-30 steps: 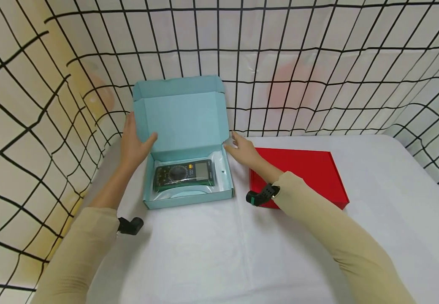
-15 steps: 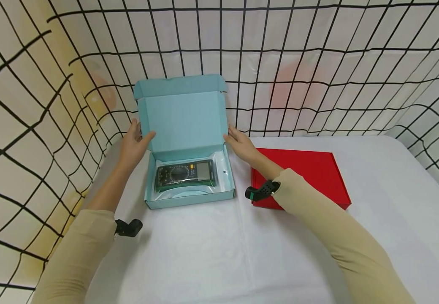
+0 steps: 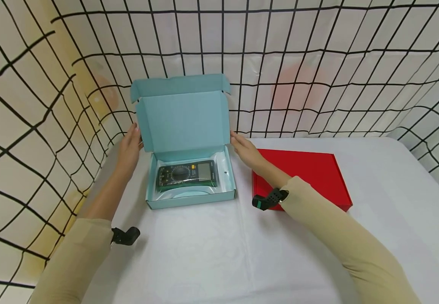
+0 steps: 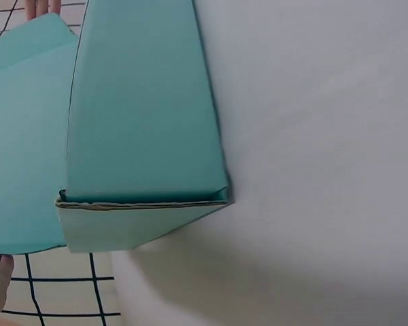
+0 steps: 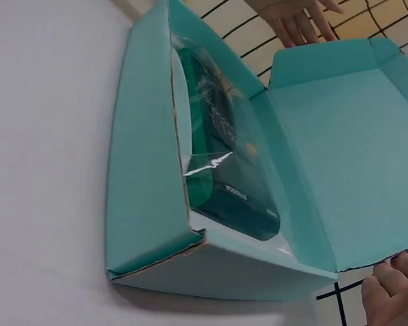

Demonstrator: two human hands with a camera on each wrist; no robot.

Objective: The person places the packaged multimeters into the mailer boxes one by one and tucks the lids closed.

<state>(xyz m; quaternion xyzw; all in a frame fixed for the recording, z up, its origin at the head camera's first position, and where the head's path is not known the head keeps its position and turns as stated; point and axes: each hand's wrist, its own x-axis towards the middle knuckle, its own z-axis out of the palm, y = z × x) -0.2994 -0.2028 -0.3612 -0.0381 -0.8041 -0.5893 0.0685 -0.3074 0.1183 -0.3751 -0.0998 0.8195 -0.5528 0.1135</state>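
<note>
A light blue cardboard box (image 3: 191, 202) lies on the white table with its lid (image 3: 185, 120) raised at the back. Inside is a dark green and black multimeter (image 3: 186, 175) in a clear plastic bag, also visible in the right wrist view. My left hand (image 3: 129, 147) is at the lid's left edge, its fingers extended in the right wrist view. On the opposite side, my right hand (image 3: 247, 152) has straight fingers at the lid's right edge. Neither thumb lies over the lid's inner face. The wrist views show only parts of the hands.
To the right of the blue box lies a flat red box (image 3: 303, 173), partly beneath my right forearm. A black wire grid (image 3: 244, 82) stands behind the table and along both sides. White cloth (image 3: 196, 253) covers the table.
Half a second ago both thumbs lay at the front of the lid's side edges; now they are off it. The left hand has moved slightly outward. Box and multimeter stay put.
</note>
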